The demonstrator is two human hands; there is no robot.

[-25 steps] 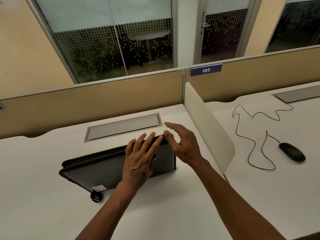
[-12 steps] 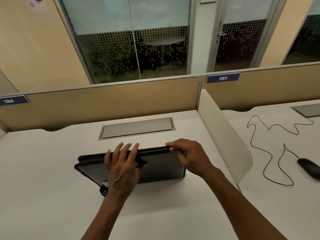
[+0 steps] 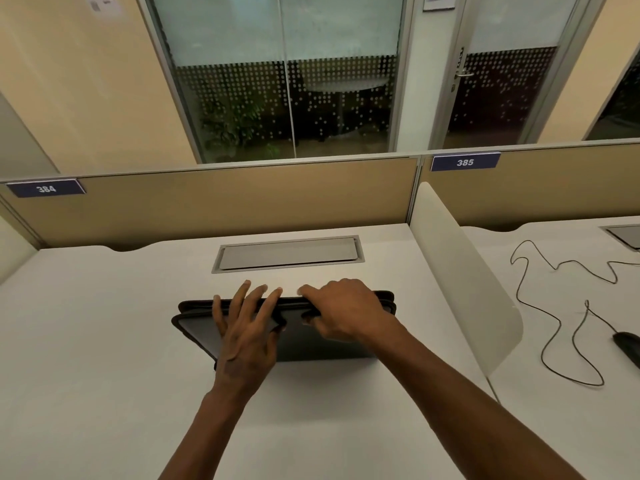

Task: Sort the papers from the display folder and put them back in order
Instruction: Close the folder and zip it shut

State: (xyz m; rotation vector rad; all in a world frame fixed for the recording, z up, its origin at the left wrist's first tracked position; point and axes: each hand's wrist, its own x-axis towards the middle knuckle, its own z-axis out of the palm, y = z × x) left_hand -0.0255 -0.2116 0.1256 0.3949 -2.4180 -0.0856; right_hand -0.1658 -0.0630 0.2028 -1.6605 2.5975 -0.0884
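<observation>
White desk (image 3: 104, 341) carries your dark folder (image 3: 194, 327), which lies closed just in front of the grey cable hatch (image 3: 287, 252). Your left hand (image 3: 246, 334) rests flat on its cover, fingers (image 3: 263, 299) straight and spread past the far edge. Your right hand (image 3: 341, 313) grips that far edge, fingers curled over it and thumb on the cover.

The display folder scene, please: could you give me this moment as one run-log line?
stage: opening | display folder: closed, flat on desk | left hand: fingers spread on cover | right hand: grips far edge | papers: unseen
</observation>
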